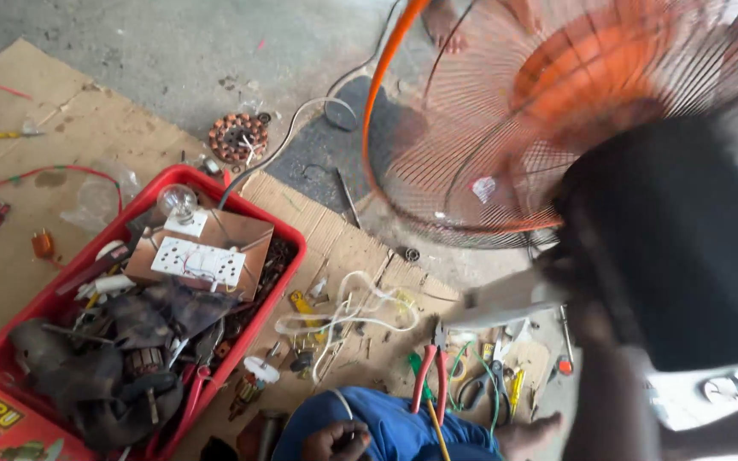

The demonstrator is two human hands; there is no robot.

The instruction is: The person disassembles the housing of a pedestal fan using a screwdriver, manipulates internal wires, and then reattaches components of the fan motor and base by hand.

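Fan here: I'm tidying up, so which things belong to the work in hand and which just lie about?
In hand: orange fan guard, dark motor housing, blurred right hand against it.
Lying about: red crate, red pliers, white cable, copper winding.

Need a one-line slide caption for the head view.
Left hand rests on a blue-clad knee beside a red bin, pliers and an orange fan.

A blurred arm is crossing an orange fan guard (pixel 471 128); 1 hand (pixel 335 442) is resting beside a red crate (pixel 288 235).
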